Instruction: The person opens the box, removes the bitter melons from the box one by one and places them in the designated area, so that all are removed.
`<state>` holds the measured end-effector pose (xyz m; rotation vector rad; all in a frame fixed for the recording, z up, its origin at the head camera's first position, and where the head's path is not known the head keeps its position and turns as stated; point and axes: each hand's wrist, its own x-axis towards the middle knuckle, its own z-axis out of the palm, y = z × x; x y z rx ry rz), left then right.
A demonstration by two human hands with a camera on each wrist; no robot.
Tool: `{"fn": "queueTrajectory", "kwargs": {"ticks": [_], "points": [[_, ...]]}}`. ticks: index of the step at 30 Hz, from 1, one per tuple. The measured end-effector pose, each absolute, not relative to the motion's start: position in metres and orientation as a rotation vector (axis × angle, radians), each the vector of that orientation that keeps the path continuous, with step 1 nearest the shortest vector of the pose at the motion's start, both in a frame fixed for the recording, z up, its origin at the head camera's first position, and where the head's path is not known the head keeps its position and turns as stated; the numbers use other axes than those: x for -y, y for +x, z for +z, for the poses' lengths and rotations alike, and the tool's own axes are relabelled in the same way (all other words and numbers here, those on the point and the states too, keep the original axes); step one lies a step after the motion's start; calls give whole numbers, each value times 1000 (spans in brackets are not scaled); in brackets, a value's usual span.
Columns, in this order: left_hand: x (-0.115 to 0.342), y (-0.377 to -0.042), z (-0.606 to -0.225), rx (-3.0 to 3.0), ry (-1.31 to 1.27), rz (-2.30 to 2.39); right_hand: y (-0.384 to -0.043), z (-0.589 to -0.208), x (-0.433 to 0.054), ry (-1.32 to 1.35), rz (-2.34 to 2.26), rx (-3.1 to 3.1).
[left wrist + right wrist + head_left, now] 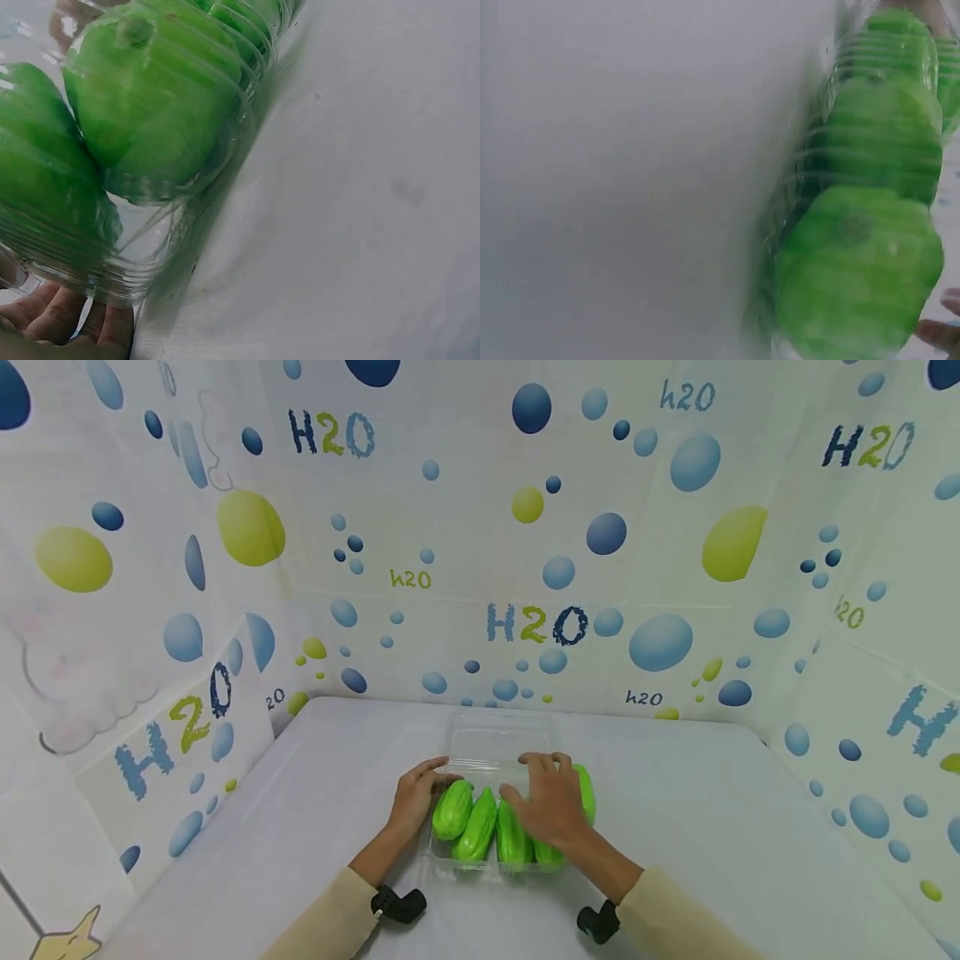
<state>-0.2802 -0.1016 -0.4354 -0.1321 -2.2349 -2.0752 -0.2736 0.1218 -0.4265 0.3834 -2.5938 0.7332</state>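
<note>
Box (491,866), clear ribbed plastic, nearest; inside, green gourds (477,829), smooth, tapered, long axes pointing away from the person. Right hand (553,806) nearer the rightmost gourd (587,793), which lies just right of its palm; fingers parted, no grasp seen. Left hand (414,797) at far left corner; grip unclear. Lid (501,743) beyond, open.

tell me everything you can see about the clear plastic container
The clear container looks like thin, shiny plastic with ribbed walls. It sits upright on the white table, its lid open and folded back, away from the person. At least four green vegetables lie side by side in it. The left hand holds its far left corner; the right hand is over its right part, though whether that touches the plastic is unclear.
</note>
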Motion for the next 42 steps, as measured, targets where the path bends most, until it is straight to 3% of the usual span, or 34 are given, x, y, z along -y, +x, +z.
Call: {"fn": "queueTrajectory", "kwargs": {"ticks": [10, 42], "points": [[100, -302, -462, 2189, -94, -2107, -271, -424, -103, 448, 872, 2675], [100, -304, -462, 2217, -15, -2021, -259, -423, -39, 430, 850, 2835]]}}
